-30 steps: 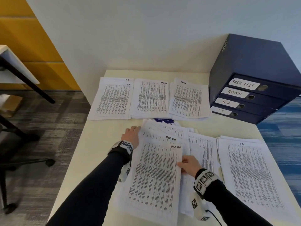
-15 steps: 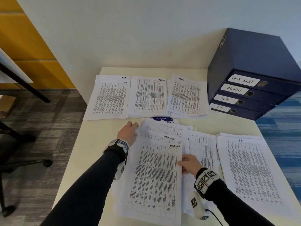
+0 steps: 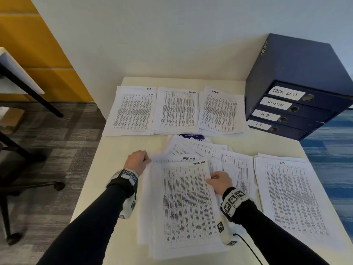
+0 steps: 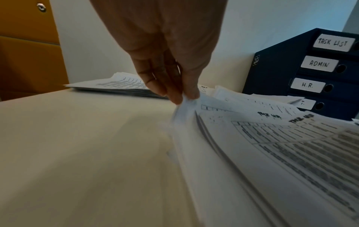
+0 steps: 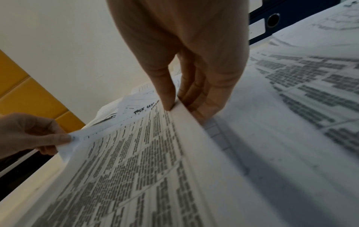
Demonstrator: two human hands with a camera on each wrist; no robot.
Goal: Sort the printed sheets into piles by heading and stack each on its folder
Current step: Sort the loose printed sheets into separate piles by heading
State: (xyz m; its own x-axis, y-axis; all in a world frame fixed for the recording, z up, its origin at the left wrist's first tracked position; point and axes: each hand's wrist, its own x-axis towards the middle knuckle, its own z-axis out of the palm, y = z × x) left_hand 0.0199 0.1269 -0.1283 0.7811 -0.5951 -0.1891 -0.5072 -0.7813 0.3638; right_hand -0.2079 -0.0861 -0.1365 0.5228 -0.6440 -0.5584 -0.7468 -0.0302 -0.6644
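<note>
A loose heap of printed sheets (image 3: 191, 203) lies at the table's near middle; its top sheets are headed TASK LIST. My left hand (image 3: 138, 161) pinches the heap's upper left corner (image 4: 186, 104). My right hand (image 3: 219, 181) pinches the right edge of the top sheets (image 5: 180, 107), thumb above and fingers below. At the far edge lie three sorted piles: H.R. (image 3: 131, 111), TASK LIST (image 3: 177, 111) and ADMIN (image 3: 221, 111). An I.T. pile (image 3: 292, 197) lies at the right. Four dark blue folders (image 3: 298, 109) labelled TASK LIST, ADMIN, H.R. and I.T. are stacked at the back right.
A blue-printed sheet (image 3: 193, 138) peeks out from under the heap's far end. The cream table (image 3: 114, 159) is bare to the left of the heap. An office chair base (image 3: 28, 188) and another desk (image 3: 21, 83) stand on the floor at the left.
My left hand has gone from resting on the heap's left side to pinching its upper left corner. My right hand still holds the right edge of the top sheets.
</note>
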